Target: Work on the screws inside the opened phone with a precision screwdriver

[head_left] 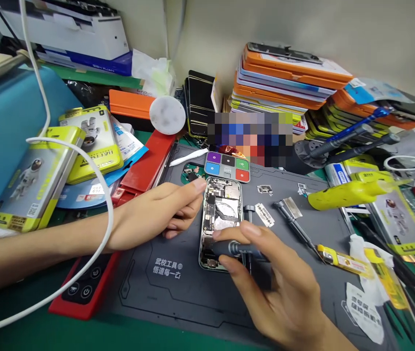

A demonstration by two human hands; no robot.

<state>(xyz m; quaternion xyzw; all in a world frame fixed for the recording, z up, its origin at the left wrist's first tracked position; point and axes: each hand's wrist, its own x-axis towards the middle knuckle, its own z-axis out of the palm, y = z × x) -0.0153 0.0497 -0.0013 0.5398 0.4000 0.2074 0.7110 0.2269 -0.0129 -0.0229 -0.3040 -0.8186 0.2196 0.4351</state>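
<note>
An opened smartphone (225, 219) lies on the dark grey work mat (149, 297), its circuit board and inner parts bare. At its upper left edge is my left hand (178, 207), fingers curled and thumb pressed down; whatever they may pinch is hidden. My right hand (284, 278) grips a dark grey screwdriver (235, 248) between thumb and fingers, over the phone's lower part. The screwdriver's far end is partly covered by the hand. Another grey screwdriver (250, 214) is beside the phone's right edge, partly behind my right fingers.
Above the phone sits a coloured tray (228, 165). A razor blade (265, 214), a precision screwdriver (295, 224) and a yellow bottle (346, 195) lie to the right. A white cable (107, 204) crosses over my left forearm. Boxes (284, 78) are stacked behind.
</note>
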